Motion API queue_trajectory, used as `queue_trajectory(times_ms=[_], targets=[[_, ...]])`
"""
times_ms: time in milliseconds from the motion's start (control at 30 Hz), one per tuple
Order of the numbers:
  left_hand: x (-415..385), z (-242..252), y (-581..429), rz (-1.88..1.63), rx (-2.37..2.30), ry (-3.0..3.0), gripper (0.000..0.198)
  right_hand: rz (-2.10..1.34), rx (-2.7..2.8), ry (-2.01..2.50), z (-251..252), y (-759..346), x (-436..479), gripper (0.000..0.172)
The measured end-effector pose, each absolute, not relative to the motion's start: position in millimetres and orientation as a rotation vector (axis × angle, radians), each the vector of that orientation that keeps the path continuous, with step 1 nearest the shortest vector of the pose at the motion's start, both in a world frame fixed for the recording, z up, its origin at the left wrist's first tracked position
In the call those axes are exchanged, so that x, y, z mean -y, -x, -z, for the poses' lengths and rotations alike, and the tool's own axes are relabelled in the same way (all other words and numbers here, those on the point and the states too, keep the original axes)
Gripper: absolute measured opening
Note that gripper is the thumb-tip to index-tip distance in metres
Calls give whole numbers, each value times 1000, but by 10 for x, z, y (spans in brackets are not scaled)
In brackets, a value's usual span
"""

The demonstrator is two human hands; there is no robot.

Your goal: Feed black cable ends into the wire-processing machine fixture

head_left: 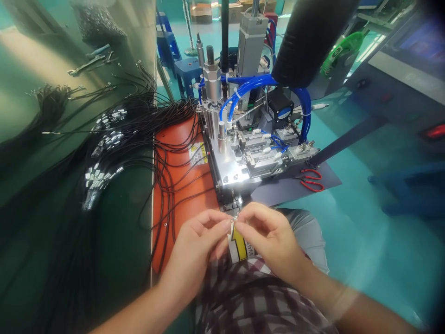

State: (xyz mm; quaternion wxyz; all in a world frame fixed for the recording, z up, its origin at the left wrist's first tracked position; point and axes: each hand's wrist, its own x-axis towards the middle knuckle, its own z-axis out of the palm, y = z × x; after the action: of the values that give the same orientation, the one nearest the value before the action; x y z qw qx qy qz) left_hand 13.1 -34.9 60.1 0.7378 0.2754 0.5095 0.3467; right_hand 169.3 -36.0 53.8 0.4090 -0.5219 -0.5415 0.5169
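My left hand (205, 236) and my right hand (266, 229) meet in front of my body, each with thumb and forefinger pinched. Between the fingertips is a small shiny piece (234, 219), too small and too covered to name. Just below the fingers is a white label with a yellow arrow (239, 243). Directly ahead stands a metal bench machine (229, 162) with blue air hoses (252, 86) and small cylinders. Black cables (174, 178) run over the orange base plate (189, 195) on its left.
Bundles of black cables with silver ends (100, 176) lie on the green table (121, 241) at left. Red-handled scissors or snips (312, 180) rest on the grey plate (278, 190) right of the machine. A thick black tube (309, 41) hangs overhead. Blue stools (189, 72) stand behind.
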Motion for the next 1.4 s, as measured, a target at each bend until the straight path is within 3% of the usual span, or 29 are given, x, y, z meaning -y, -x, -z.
queue_trajectory(times_ms=[267,600,1033,1400], targets=[[339,-558,-103,-779,-1147,-592,21,-1666,1045,1347,-607,-1522,459,19],[328,-552,-118,-761,-1236,-716,30,-1551,1290,1416,-570,-1786,319,13],[330,-537,-92,-692,-1172,-731,27,-1995,1112,1191,-552,-1912,148,20],[303,-552,-48,-614,-1173,-811,24,-1949,1333,1192,-568,-1991,164,15]])
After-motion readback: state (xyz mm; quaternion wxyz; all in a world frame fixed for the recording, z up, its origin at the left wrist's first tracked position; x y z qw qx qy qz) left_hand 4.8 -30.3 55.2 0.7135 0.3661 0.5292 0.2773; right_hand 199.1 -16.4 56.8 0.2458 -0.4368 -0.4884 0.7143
